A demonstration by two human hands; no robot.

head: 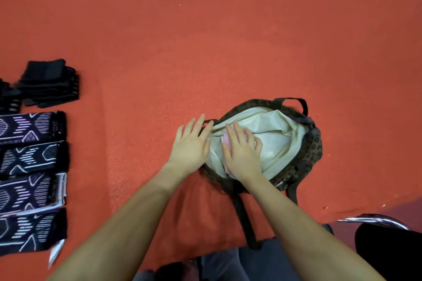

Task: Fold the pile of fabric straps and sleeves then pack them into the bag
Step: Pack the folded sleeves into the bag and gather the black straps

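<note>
Far left: four folded dark sleeves (32,178) with pale geometric patterning lie in a column on the red surface (228,41), partly cut off by the frame edge. Just beyond them sits a stack of folded black straps (49,83). Centre: the left hand (190,143), palm down with fingers straight and spread, presses on the near-left rim of the leopard-print bag (312,150), holding nothing. The right hand (243,153), fingers extended and slightly spread, lies flat inside the open bag, pressing a pink folded fabric piece (226,139) against the cream lining (283,141). A dark bag handle (247,219) trails toward the viewer; a second handle (294,101) arches at the far rim. Lower right: a chrome chair frame (374,220).
</note>
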